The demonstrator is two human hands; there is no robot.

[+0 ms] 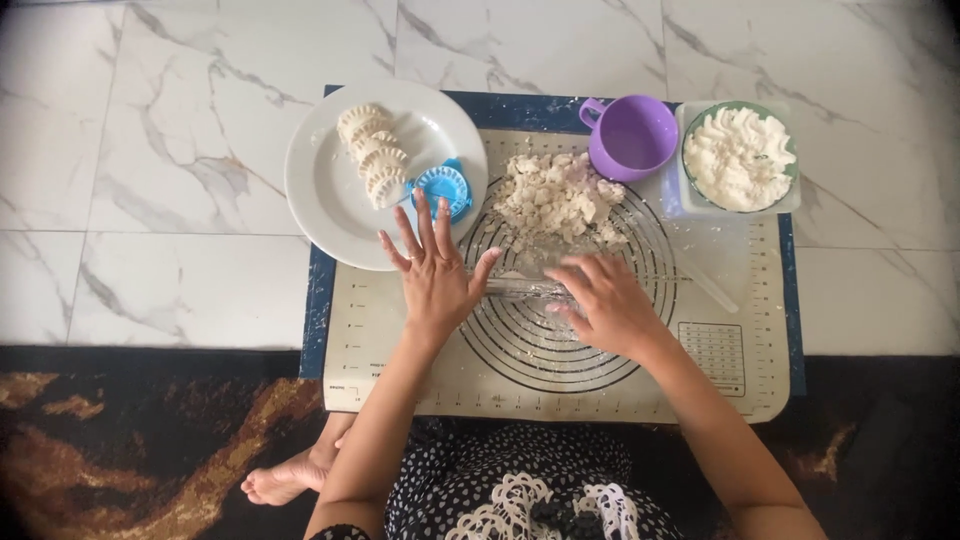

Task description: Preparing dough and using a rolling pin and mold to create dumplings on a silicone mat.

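Note:
My left hand [435, 275] lies flat with its fingers spread, the heel of the palm on the left end of a clear rolling pin [522, 288]. My right hand [600, 300] rests over the pin's right part with its fingers curled on it. The pin lies across the ringed pastry mat [700, 385], over a thin patch of dough that my hands mostly hide. Just beyond the pin sits a heap of crumbly dough pieces [556, 195].
A white plate [330, 200] at the back left holds several shaped dumplings [372, 155] and a blue dumpling mould [442, 187]. A purple cup [632, 137] and a bowl of white filling [740, 157] stand at the back right. A clear stick [708, 285] lies right of my hands. Marble floor surrounds the mat.

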